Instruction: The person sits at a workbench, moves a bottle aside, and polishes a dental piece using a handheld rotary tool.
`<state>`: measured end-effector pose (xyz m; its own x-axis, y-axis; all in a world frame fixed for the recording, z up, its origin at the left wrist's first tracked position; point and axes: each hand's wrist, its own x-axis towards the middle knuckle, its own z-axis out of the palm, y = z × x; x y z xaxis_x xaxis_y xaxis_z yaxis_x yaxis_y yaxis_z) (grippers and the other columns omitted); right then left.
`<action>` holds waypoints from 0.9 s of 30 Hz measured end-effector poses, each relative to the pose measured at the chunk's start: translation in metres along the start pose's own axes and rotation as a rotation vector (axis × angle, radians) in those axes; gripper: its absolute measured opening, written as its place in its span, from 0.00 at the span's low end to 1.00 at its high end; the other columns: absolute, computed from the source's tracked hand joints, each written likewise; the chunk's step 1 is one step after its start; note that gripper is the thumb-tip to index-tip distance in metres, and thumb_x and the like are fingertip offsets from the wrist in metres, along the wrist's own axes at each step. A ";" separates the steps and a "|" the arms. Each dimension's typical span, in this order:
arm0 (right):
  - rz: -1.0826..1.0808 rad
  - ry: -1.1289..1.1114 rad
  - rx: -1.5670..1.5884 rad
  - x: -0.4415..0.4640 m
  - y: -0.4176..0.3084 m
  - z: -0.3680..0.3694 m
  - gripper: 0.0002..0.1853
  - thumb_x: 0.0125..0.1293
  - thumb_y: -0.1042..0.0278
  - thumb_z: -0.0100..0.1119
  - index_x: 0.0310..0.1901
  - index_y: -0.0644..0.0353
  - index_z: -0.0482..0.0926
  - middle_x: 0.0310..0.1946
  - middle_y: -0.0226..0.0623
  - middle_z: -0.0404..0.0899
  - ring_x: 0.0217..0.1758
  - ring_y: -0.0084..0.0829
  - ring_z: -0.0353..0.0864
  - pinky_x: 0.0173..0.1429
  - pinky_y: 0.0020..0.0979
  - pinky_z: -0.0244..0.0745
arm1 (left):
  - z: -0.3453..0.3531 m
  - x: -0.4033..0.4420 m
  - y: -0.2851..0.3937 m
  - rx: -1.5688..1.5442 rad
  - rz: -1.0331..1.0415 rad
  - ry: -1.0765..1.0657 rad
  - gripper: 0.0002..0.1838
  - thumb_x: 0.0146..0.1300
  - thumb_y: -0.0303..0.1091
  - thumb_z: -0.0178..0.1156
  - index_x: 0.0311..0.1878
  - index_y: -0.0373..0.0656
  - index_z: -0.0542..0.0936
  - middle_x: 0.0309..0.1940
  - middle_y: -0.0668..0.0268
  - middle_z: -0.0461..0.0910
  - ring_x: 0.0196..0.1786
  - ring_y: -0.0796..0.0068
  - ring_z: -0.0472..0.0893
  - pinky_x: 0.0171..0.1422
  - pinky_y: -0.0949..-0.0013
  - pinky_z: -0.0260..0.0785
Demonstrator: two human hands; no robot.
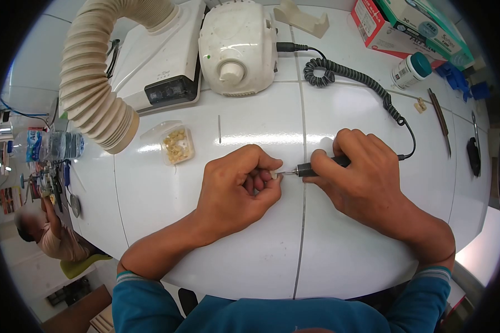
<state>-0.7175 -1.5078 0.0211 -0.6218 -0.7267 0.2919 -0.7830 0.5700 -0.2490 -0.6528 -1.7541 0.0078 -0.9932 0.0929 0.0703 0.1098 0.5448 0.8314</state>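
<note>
My left hand (pixel 230 188) pinches a small cream, tooth-coloured piece (pixel 273 174) between thumb and fingers, which partly cover it. My right hand (pixel 366 175) grips a black rotary handpiece (pixel 305 170) like a pen. Its thin metal bur (pixel 286 172) points left and reaches the small piece; whether it is spinning I cannot tell. A coiled black cord (pixel 366 89) runs from the handpiece's rear to a white control unit (pixel 239 44) with a round knob. Beyond my left hand are a clear plastic box (pixel 191 145) of similar cream pieces and a thin metal rod (pixel 219 129).
A ribbed suction hose (pixel 91 83) arches over the table's left from a white machine (pixel 144 61). To the right stand a teal-capped bottle (pixel 408 73), cardboard boxes (pixel 391 36) and a brown pointed tool (pixel 440 119). Another person (pixel 61 236) sits at the far left.
</note>
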 end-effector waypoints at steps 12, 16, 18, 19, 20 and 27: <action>0.012 0.015 0.007 -0.001 0.001 0.001 0.16 0.58 0.55 0.84 0.40 0.48 0.84 0.34 0.31 0.69 0.36 0.32 0.76 0.37 0.37 0.68 | -0.001 0.000 0.002 -0.007 -0.013 0.002 0.10 0.63 0.24 0.78 0.45 0.36 0.87 0.27 0.73 0.83 0.26 0.92 0.77 0.31 0.82 0.68; 0.057 0.018 0.008 0.000 0.004 0.000 0.19 0.55 0.55 0.86 0.39 0.50 0.83 0.33 0.31 0.69 0.34 0.32 0.75 0.34 0.36 0.68 | -0.006 -0.002 -0.001 -0.097 -0.053 -0.045 0.11 0.67 0.23 0.78 0.47 0.35 0.85 0.32 0.69 0.85 0.30 0.90 0.80 0.32 0.81 0.69; 0.033 0.034 0.012 0.001 0.004 0.001 0.19 0.54 0.55 0.87 0.38 0.50 0.83 0.33 0.31 0.69 0.33 0.31 0.75 0.34 0.36 0.68 | -0.006 -0.003 -0.005 -0.117 -0.037 -0.054 0.11 0.69 0.22 0.78 0.48 0.34 0.84 0.37 0.66 0.86 0.34 0.88 0.82 0.33 0.81 0.71; 0.022 0.041 0.015 0.001 0.004 0.001 0.20 0.54 0.55 0.87 0.38 0.50 0.83 0.32 0.31 0.69 0.33 0.31 0.75 0.33 0.36 0.68 | -0.005 -0.003 -0.007 -0.127 -0.030 -0.059 0.11 0.69 0.22 0.78 0.48 0.33 0.84 0.40 0.64 0.87 0.35 0.87 0.83 0.33 0.81 0.72; 0.015 0.039 0.017 0.002 0.004 0.001 0.20 0.54 0.55 0.87 0.39 0.50 0.83 0.33 0.31 0.69 0.33 0.31 0.75 0.34 0.36 0.68 | -0.005 -0.003 -0.007 -0.128 -0.037 -0.063 0.11 0.70 0.22 0.78 0.49 0.33 0.84 0.41 0.63 0.87 0.37 0.86 0.84 0.34 0.80 0.73; -0.005 0.027 0.026 0.002 0.003 0.000 0.19 0.56 0.55 0.86 0.39 0.50 0.84 0.34 0.31 0.69 0.34 0.31 0.75 0.35 0.35 0.68 | -0.007 -0.003 -0.008 -0.148 -0.006 -0.084 0.12 0.71 0.22 0.78 0.50 0.34 0.83 0.46 0.60 0.89 0.40 0.83 0.87 0.37 0.79 0.76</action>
<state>-0.7206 -1.5077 0.0208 -0.6186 -0.7187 0.3175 -0.7855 0.5564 -0.2710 -0.6511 -1.7645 0.0043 -0.9864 0.1627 0.0242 0.0910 0.4174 0.9041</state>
